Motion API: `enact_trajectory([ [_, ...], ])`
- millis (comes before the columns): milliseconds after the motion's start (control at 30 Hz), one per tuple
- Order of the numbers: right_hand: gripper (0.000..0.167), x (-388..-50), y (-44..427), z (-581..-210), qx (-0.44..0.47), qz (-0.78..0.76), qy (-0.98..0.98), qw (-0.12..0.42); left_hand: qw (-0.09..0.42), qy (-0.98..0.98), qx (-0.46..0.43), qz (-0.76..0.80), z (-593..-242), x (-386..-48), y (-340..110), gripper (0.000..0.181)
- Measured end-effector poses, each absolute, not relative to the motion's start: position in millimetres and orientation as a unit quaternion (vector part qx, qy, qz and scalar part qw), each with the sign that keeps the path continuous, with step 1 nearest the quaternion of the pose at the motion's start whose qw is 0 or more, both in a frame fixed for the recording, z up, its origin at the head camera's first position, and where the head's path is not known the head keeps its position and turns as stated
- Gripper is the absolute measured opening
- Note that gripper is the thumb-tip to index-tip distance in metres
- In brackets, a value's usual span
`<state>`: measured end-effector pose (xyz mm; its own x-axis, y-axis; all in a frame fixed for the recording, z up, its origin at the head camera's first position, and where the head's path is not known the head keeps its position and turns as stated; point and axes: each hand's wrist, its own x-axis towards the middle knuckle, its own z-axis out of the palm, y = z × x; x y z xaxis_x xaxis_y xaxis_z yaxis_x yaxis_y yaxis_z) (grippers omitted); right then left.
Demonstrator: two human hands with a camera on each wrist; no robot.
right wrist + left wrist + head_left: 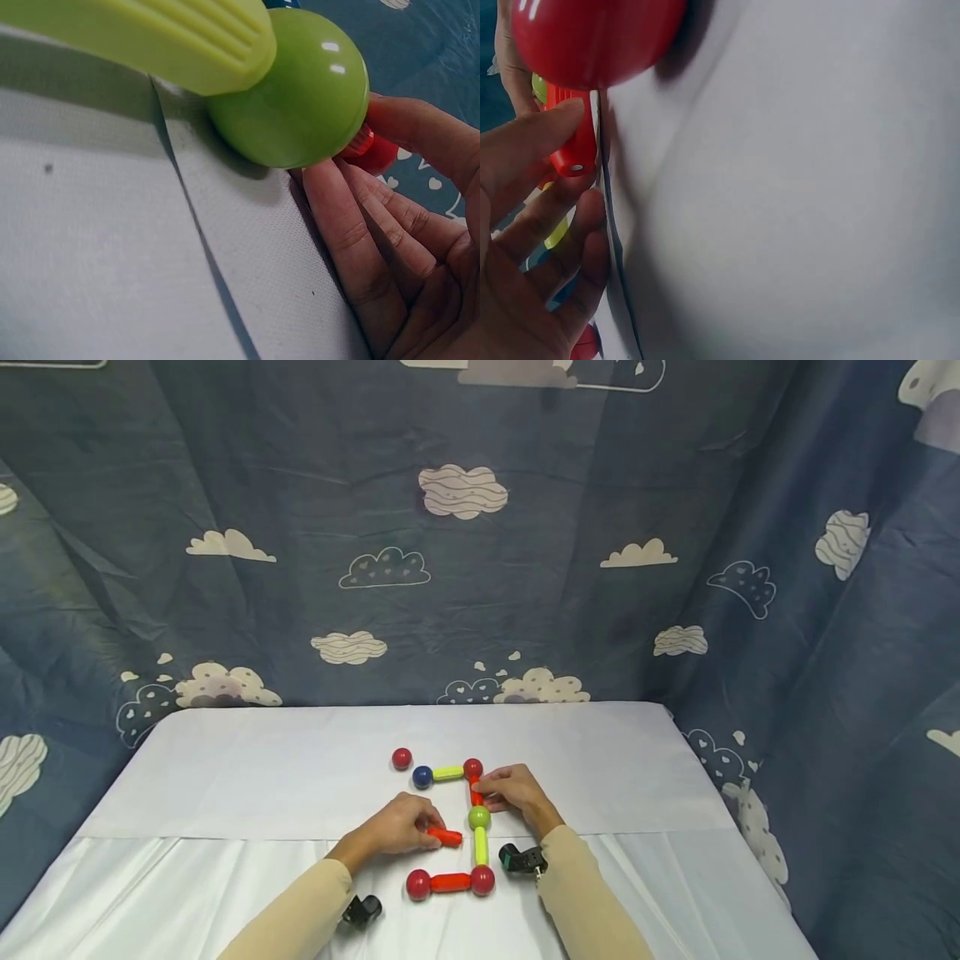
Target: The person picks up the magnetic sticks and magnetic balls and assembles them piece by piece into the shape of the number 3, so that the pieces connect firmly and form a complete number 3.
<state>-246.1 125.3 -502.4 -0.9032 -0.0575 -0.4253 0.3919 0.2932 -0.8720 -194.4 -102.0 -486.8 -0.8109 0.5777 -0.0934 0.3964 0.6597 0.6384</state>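
My left hand (401, 824) pinches a loose red rod (446, 837) between thumb and fingers; the rod's end with a small metal disc shows in the left wrist view. My right hand (513, 789) holds another red rod (476, 792), which joins a red ball (472, 767) to a green ball (478, 817). From the green ball, a yellow-green rod (481, 846) runs to a near red ball (482, 880). There a red rod (451, 882) leads left to a further red ball (418, 884). At the far end, a yellow-green rod (448, 772) links to a blue ball (422, 777).
A single red ball (402, 758) lies apart, beside the blue ball. White cloth with a seam covers the table (225, 777). A dark curtain (525, 593) with cloud prints hangs behind and at the sides. Black wrist cameras (522, 858) are worn on both arms.
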Motion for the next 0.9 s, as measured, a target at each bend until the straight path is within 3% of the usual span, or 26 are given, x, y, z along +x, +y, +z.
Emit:
enact_trajectory([
  [333, 0.026, -246.5, 125.2, -502.6, 0.110, -0.590, 0.776, 0.193, 0.144, 0.911, 0.211, 0.323, -486.0, -193.2, -96.7, 0.013],
  [900, 0.027, -246.3, 124.4, -504.0, 0.118, -0.598, 0.766, 0.204, 0.135, 0.915, 0.191, 0.330, -488.2, -197.3, -91.0, 0.016],
])
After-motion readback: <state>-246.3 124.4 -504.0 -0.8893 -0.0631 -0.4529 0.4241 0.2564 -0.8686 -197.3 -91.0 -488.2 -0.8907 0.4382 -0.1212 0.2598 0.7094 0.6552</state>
